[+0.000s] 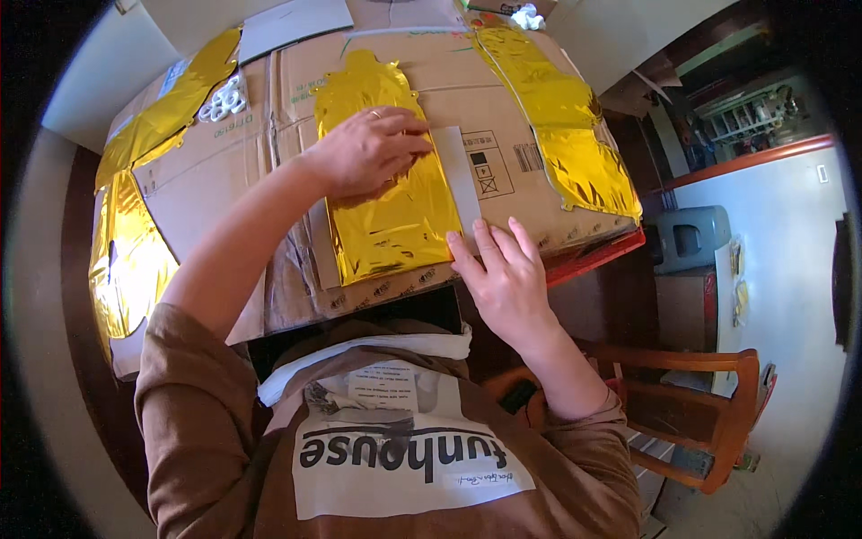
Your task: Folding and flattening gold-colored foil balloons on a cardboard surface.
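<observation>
A flat, shiny gold foil sheet (pixel 391 229) with small tabs and a narrowed far end, like a deflated foil balloon, lies in front of me. Under it is a pale grey card (pixel 461 175), showing along both sides. My left hand (pixel 373 153) rests palm down across the foil's upper middle, fingers apart and slightly bent, with a ring on one. The thumb is hidden. At the foil's near right corner, my right hand (pixel 507 278) has its fingers spread, the thumb touching the corner and the other fingertips on the cardboard.
Flattened brown cardboard (pixel 211 180) covers the table. More gold foil (pixel 575 135) lies along the right, and another gold piece (pixel 135 251) hangs over the left edge. White rings (pixel 223 99) sit at the left, a grey board (pixel 296 25) at the back. A wooden chair (pixel 696 404) stands right.
</observation>
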A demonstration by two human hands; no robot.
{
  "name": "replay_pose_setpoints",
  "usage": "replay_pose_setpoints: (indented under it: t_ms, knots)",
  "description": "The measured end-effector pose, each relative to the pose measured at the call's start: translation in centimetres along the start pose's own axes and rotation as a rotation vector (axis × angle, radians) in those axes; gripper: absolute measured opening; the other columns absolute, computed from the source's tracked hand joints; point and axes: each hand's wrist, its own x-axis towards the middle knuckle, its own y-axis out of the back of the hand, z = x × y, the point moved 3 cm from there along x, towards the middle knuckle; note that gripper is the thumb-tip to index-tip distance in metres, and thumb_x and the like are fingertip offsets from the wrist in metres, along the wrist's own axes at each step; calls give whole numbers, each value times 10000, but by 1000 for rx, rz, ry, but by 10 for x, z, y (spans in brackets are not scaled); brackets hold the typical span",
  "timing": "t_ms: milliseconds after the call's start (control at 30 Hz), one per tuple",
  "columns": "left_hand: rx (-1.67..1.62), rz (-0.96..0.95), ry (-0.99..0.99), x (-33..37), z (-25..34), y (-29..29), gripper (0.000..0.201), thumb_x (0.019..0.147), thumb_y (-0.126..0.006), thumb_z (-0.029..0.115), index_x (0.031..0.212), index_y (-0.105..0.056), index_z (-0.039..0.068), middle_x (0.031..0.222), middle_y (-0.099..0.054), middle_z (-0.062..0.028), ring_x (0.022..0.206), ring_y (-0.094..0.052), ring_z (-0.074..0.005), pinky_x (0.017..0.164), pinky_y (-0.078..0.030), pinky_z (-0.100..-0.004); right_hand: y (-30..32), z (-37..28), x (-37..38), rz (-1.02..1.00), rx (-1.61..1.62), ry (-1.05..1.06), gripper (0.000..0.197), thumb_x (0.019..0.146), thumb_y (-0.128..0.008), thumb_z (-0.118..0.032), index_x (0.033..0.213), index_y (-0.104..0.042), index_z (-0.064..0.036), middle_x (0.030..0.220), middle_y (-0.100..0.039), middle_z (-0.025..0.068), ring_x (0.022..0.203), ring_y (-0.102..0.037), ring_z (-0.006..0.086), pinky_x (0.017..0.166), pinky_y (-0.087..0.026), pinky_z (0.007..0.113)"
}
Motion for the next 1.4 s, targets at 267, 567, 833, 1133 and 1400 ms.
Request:
replay_pose_setpoints:
  t_ms: [267,567,833,1133,1400]
  knots:
    - [68,372,59,-23,33,54,327,876,-754,125,1192,-687,72,1220,-648,-146,1142,-622,-359,969,-507,-464,4,-2,1,-8,23,-34,369,905,-691,-205,1239,-689,-49,1215,-652,264,1111,-639,372,1087,-438,522]
    - [-130,91,135,-106,74,49,226,834,-788,136,1032,-719,52,1045,-650,-103,1020,-635,-314,887,-521,-433,30,-35,13,-4,-36,-107,584,896,-729,-217,1444,-560,-105,1391,-551,217,1234,-556,382,1089,-392,585]
    - [-145,98,118,-101,69,49,212,843,-783,136,1025,-723,45,1032,-670,-102,1006,-640,-310,883,-520,-422,-13,-113,35,23,196,-37,540,851,-739,-218,1350,-590,-75,1306,-534,217,1189,-529,387,1039,-405,597]
    - [-12,131,196,-83,-10,54,149,843,-752,144,960,-733,54,995,-702,-98,971,-666,-301,866,-532,-427,-14,-116,36,-6,157,-3,489,888,-703,-210,1349,-611,-77,1300,-550,246,1196,-519,423,1017,-427,624]
    - [-50,323,512,-69,68,48,384,937,-673,127,1308,-628,40,1325,-632,-180,1263,-580,-375,1108,-438,-454,-9,-107,40,28,352,-38,395,855,-672,-189,1210,-645,-19,1240,-560,262,1164,-524,430,1039,-414,594]
